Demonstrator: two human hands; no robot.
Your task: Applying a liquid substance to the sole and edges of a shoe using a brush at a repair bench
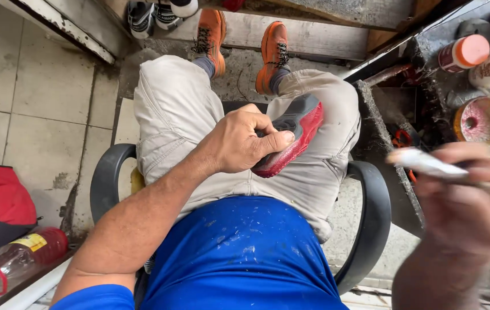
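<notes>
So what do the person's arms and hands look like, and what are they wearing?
Both hands are bare, with no gloves, rings or watch in view. The left hand shows short, plain nails on its fingers. The left arm is bare up to a short bright blue sleeve. The right hand is blurred, and its forearm is bare too.

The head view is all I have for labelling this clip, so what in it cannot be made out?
- Right hand: motion-blurred; the pale stick in its grip is unclear.
- Shoe: the left hand hides its near end; the upper faces away.
- Pots on the bench: cut by the right edge.
- Bottle: its tip runs off the left edge.
</notes>
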